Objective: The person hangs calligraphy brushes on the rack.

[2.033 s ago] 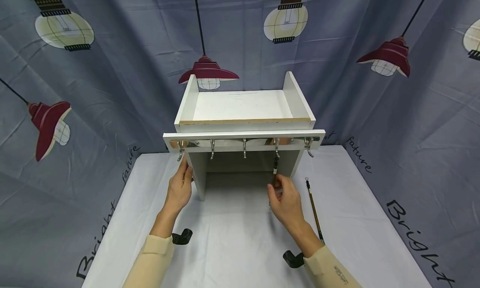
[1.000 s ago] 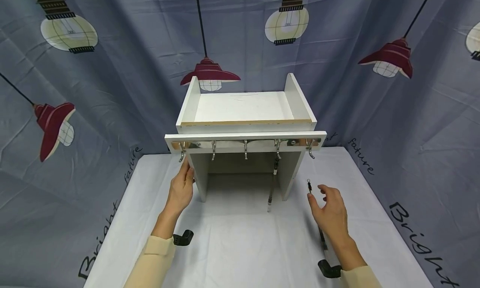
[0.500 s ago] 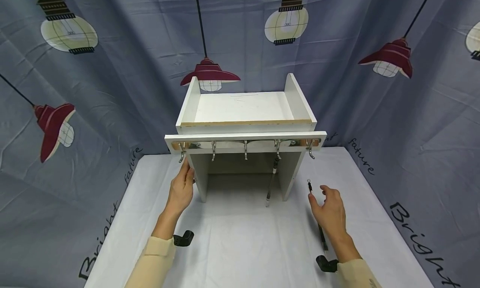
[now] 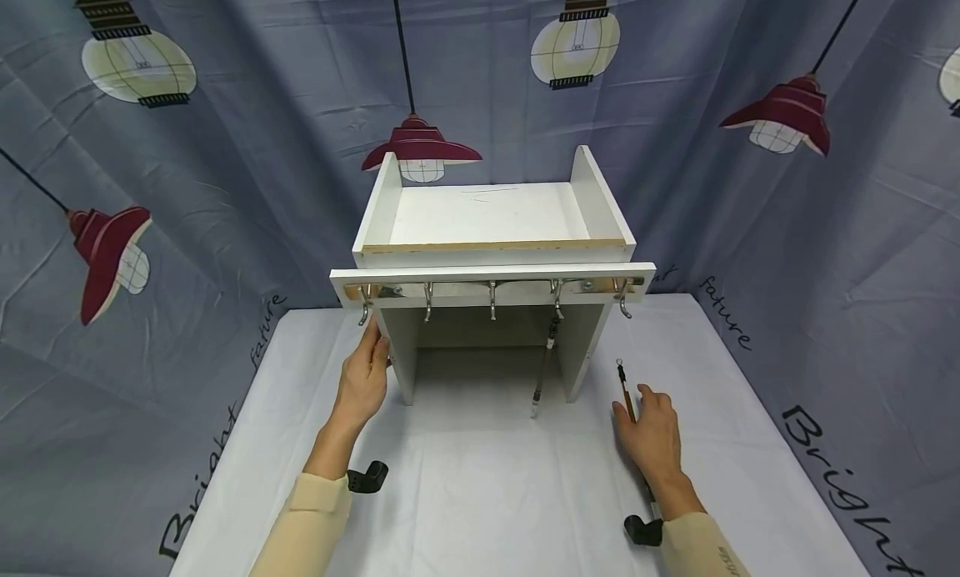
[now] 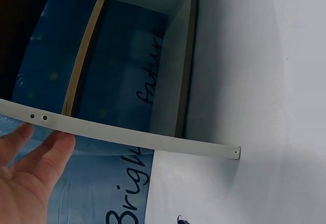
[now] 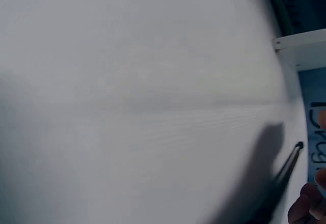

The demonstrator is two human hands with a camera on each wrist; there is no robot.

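A white shelf unit [image 4: 491, 254] stands on the table with a metal hook rail [image 4: 457, 290] along its front. My left hand [image 4: 362, 381] rests against the left side panel [image 4: 397, 352], its extended fingertips [image 5: 63, 141] touching the panel's edge in the left wrist view. From one of the right-hand hooks [image 4: 557, 300] a slim dark calligraphy brush [image 4: 545, 364] hangs by its loop, tip downward. My right hand [image 4: 654, 435] is over a second calligraphy brush [image 4: 626, 391] lying on the table, with thumb and fingers apart on either side of its shaft. The hand hides the brush's middle.
White cloth covers the table [image 4: 465, 494]. A grey curtain [image 4: 247, 102] printed with lamps surrounds the back and sides. Black wrist mounts [image 4: 367, 477] stick out beside both sleeves. An open tray [image 4: 487, 214] forms the shelf's top.
My right hand has let go of the hung brush, moved right, and lowered toward the brush on the table. The hung brush swayed slightly. My left hand has stayed put.
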